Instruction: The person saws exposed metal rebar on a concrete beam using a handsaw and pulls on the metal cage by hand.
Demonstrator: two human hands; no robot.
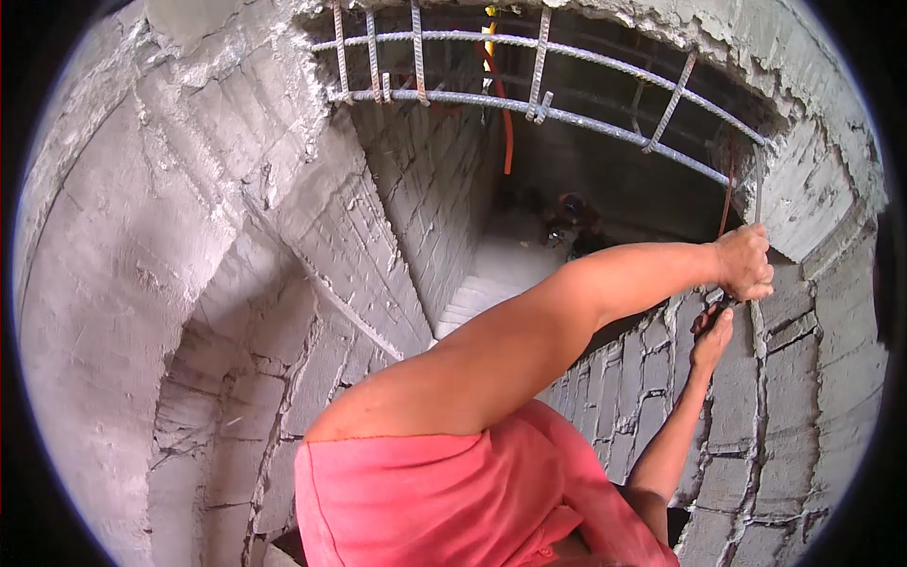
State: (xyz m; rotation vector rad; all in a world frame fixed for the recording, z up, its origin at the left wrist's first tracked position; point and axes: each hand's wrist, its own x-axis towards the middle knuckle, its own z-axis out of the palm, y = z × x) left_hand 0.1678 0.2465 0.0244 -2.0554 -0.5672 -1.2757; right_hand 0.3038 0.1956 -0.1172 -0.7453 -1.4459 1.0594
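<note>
My left hand (744,265) reaches across to the right side and is closed in a fist. A thin grey rod (759,194) rises from the top of that fist towards the end of the steel bars. Just below, my right hand (710,333) is closed round a dark tool (726,302), mostly hidden by fingers, so its kind cannot be made out. Both hands are close together beside the broken concrete edge, at the right end of the rebar grid (576,118). A thin rust-coloured rod (727,197) hangs next to the left hand.
Rough concrete walls (142,236) surround a deep opening crossed by the rebar. An orange hose (507,142) dangles into it. Far below, a dim figure, apparently a person (573,213), is near pale steps (468,302). Grey block masonry (794,378) lies at the right.
</note>
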